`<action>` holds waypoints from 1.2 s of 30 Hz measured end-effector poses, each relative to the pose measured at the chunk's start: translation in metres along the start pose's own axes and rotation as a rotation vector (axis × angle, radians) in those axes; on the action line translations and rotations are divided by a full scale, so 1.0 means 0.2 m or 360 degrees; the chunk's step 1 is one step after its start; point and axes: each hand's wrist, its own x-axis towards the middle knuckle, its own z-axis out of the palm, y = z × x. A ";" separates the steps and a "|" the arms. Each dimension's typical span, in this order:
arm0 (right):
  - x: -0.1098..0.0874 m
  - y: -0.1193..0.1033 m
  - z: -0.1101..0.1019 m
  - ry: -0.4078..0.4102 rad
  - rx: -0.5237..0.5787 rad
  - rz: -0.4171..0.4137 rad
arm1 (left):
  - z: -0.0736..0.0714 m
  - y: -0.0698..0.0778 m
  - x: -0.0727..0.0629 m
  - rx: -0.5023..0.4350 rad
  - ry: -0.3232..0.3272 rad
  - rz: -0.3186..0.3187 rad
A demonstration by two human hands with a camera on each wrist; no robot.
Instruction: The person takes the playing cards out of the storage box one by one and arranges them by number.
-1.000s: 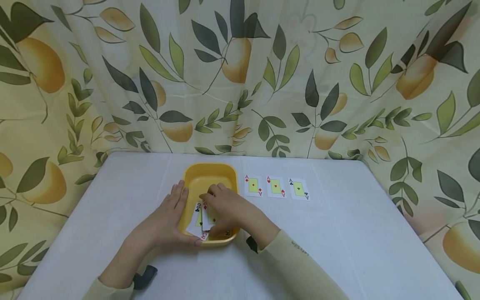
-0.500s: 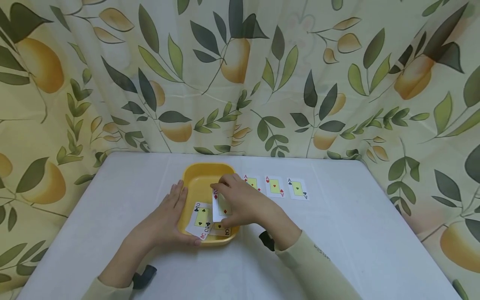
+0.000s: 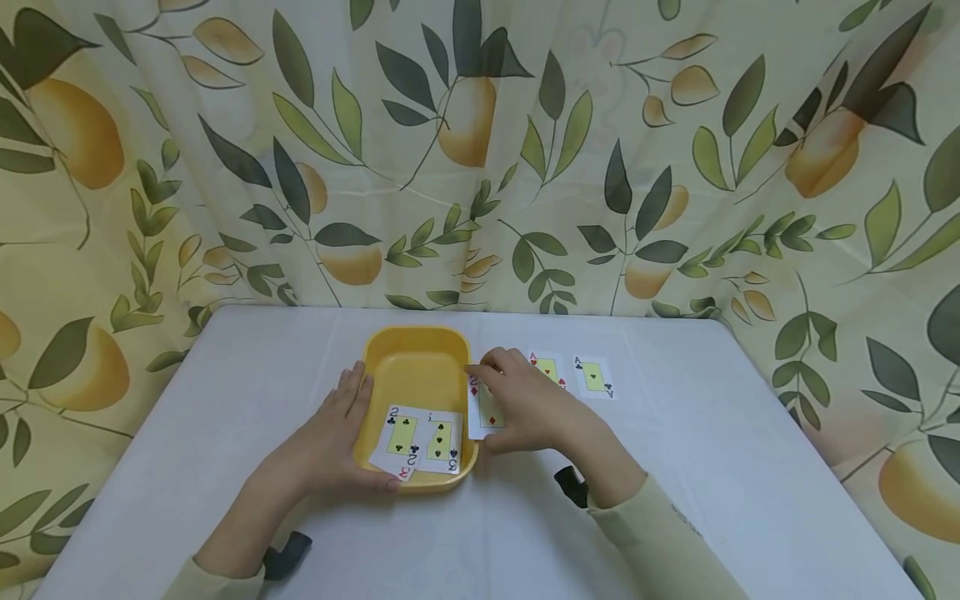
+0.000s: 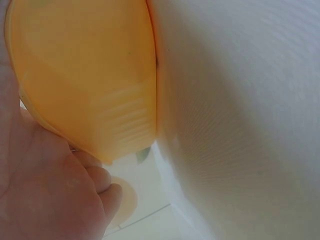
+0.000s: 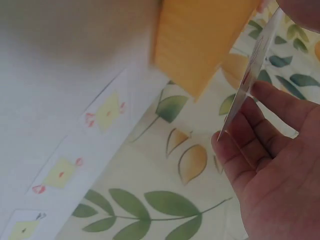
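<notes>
My left hand (image 3: 324, 442) rests along the left side of a yellow plastic tray (image 3: 420, 335), fingers straight and thumb at its front rim. In the left wrist view, the fingers (image 4: 97, 177) lie against the tray's outer wall. My right hand (image 3: 528, 408) pinches a playing card (image 3: 491, 417) with red diamonds, just past the tray's right rim. The right wrist view shows this card edge-on between thumb and fingers. Inside the tray lie a two of clubs (image 3: 401, 437) and a card with black spades (image 3: 441, 443). A red corner peeks out beneath them.
Right of the tray, an ace of hearts (image 3: 549, 367) and an ace of clubs (image 3: 594, 377) lie in a row. My right hand covers the ace of diamonds (image 5: 107, 110) in the head view. Behind the white-covered table (image 3: 712, 467) hangs a fruit-patterned curtain (image 3: 525, 167).
The right hand has lifted the diamonds card from the tray and carried it right, past the rim. The spades card in the tray is now uncovered. My left hand has stayed put.
</notes>
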 end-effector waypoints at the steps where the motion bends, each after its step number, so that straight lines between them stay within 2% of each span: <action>1: -0.01 0.01 0.00 0.0005 -0.0006 0.0005 | 0.00 0.00 0.00 0.0000 0.0001 0.0000; 10: -0.07 0.10 0.05 -0.0080 -0.0002 0.0133 | 0.01 -0.01 0.00 0.0003 0.0007 0.0006; 15: -0.08 0.13 0.09 -0.0095 0.0034 0.0126 | 0.01 -0.01 0.00 0.0028 0.0015 0.0010; 29: -0.07 0.17 0.22 -0.0233 0.0038 0.0171 | 0.00 -0.01 0.00 0.0024 -0.0005 -0.0032; 36: -0.05 0.20 0.25 -0.0235 0.0057 0.0188 | 0.01 -0.02 0.01 0.0014 -0.0022 -0.0047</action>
